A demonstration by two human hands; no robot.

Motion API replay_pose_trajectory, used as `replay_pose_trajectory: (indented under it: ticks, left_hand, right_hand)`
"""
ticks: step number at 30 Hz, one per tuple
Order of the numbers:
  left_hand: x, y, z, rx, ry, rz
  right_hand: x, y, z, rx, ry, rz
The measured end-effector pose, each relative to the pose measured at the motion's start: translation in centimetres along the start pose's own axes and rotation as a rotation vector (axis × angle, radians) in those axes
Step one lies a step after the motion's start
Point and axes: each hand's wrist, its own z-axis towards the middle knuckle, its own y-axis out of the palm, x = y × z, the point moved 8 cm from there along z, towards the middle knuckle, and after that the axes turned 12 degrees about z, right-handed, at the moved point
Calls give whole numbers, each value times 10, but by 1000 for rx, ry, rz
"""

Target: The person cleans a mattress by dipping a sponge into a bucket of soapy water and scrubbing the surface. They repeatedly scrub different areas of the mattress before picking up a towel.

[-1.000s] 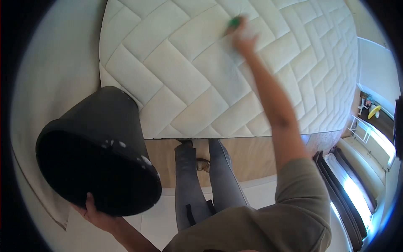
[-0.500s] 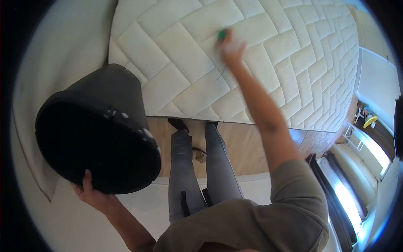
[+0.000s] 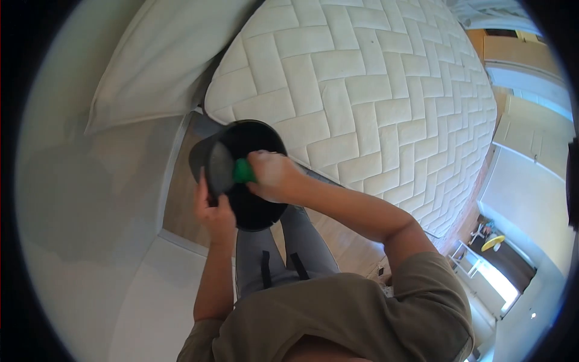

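Observation:
A black bin (image 3: 256,211) is tilted in front of my legs, its mouth turned toward me. My left hand (image 3: 216,211) grips the bin's near left rim, with fingers over the edge. My right hand (image 3: 274,176) is at the bin's mouth, its fingers closed around a small green thing (image 3: 243,171). The green thing is blurred and partly covered by the fingers, so its kind cannot be told. Behind the bin lies a cream quilted mattress (image 3: 356,90).
A pale cushion-like padded piece (image 3: 175,60) stands at the upper left beside the mattress. Wooden floor (image 3: 184,205) shows between the bin and the white wall edge. A white cabinet (image 3: 537,133) and a yellow object (image 3: 493,243) are off to the right.
My right hand has come from over the mattress to the bin's mouth with the green thing. The bin has moved right, toward my legs, and turned; my view has shifted.

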Motion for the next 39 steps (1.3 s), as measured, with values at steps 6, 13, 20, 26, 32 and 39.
replay_pose_trajectory:
  ticks: [6, 13, 20, 26, 32, 39]
  left_hand:
    - [14, 11, -53, -11, 53, 77]
    - [29, 29, -82, -64, 84, -31]
    - [29, 48, -84, -129, 45, -56]
    - [40, 51, -78, -22, 89, -54]
    - [55, 63, -66, -14, 60, -63]
    - [74, 67, -54, -1, 89, -67]
  right_hand:
    - [128, 177, 82, -55, 187, -270]
    - [176, 204, 13, -99, 148, 103]
    - [168, 168, -10, -236, 117, 501]
    - [153, 118, -48, -443, 222, -387]
    - [103, 34, -76, -168, 93, -616]
    - [73, -19, -100, -47, 70, -716]
